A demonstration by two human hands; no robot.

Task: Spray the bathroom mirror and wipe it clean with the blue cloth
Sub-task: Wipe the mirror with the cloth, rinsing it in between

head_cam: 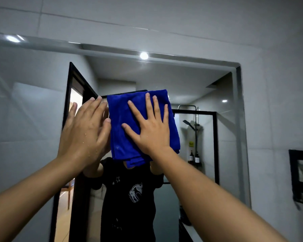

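Both hands were raised to the large wall-mounted bathroom mirror at this moment. The right hand lay flat, with straight spread fingers, on the folded deep-blue microfibre cloth and pressed it against the glass near the middle of the mirror. The left hand was just left of the cloth, its fingers also straight and its grip holding nothing; it seemed to touch the glass, with small drops on its skin. No spray bottle was in view. I judged that the spraying was already done and the wiping was in progress. How much glass was already wiped could not be told. The wide left part, the top edge and the right side near the black rack probably remained to wipe.
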